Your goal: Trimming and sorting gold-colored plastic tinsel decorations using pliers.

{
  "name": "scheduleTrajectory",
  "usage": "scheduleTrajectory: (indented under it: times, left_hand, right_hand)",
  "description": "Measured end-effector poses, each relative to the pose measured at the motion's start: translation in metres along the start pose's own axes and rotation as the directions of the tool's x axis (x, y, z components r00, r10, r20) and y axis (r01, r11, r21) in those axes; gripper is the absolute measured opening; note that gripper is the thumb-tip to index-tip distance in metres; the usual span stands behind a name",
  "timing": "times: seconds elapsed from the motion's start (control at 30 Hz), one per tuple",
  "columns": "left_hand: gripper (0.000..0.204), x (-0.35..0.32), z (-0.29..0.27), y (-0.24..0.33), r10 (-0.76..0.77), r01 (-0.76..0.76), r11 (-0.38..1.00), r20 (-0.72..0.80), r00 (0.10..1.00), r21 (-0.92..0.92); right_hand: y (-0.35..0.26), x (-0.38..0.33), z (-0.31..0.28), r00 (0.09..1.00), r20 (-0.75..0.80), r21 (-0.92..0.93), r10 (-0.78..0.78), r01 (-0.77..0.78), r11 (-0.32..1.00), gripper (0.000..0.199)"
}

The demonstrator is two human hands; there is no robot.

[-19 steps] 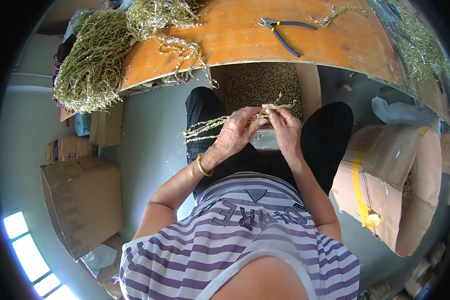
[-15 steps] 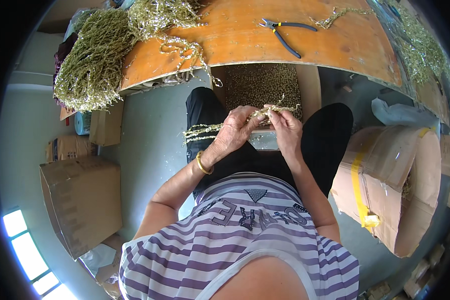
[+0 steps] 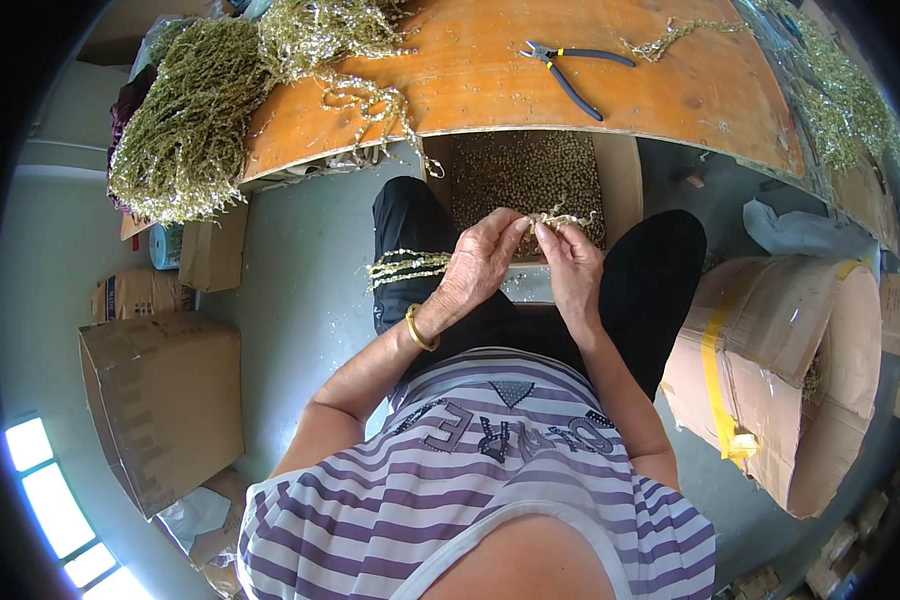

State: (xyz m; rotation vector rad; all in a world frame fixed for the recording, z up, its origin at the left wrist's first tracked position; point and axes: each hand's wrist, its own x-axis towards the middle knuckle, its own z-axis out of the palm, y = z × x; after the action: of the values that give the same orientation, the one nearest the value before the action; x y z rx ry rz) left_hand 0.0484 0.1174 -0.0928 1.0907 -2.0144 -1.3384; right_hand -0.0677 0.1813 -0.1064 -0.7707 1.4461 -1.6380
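Observation:
Between my knees, my left hand (image 3: 482, 258) is closed round several thin gold glitter strands (image 3: 408, 266), whose loose ends stick out to the left over my left thigh. My right hand (image 3: 572, 262) pinches the same strands close to the left fingertips. A short tangle of gold ends (image 3: 567, 219) shows above the right fingers. Exactly how the strands cross between the fingertips is too small to make out. Beneath and beyond both hands, an open box (image 3: 622, 180) holds many small gold-brown pieces (image 3: 525, 170).
On the orange wooden table (image 3: 450, 90) lie black-handled cutting pliers (image 3: 575, 75), a short gold strand (image 3: 685, 35) and heaped gold garland (image 3: 185, 120) at the left. More garland (image 3: 840, 100) lies far right. Cardboard boxes stand left (image 3: 170, 400) and right (image 3: 770, 370) of me.
My left hand has shifted slightly right, and its fingertips now meet the right ones more closely. Less strand shows between the hands.

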Motion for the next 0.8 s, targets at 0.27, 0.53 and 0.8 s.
scheduleTrajectory:
  times: [0.27,0.53,0.8]
  left_hand:
    - [0.020,-0.003,0.008,-0.007,0.152,-0.169,0.964,-0.097,0.984,-0.206]
    - [0.014,0.007,-0.004,-0.008,0.192,-0.208,0.952,-0.092,0.977,-0.226]
    - [0.008,0.009,-0.008,-0.006,0.331,-0.332,0.943,-0.022,0.943,-0.015]
  right_hand:
    - [0.010,0.001,-0.003,0.999,0.042,-0.009,-0.001,0.002,1.000,0.013]
    - [0.012,0.002,-0.007,0.985,0.098,-0.218,-0.140,0.158,0.963,0.010]
    - [0.009,0.004,-0.015,0.954,0.243,-0.355,-0.178,0.258,0.899,0.012]
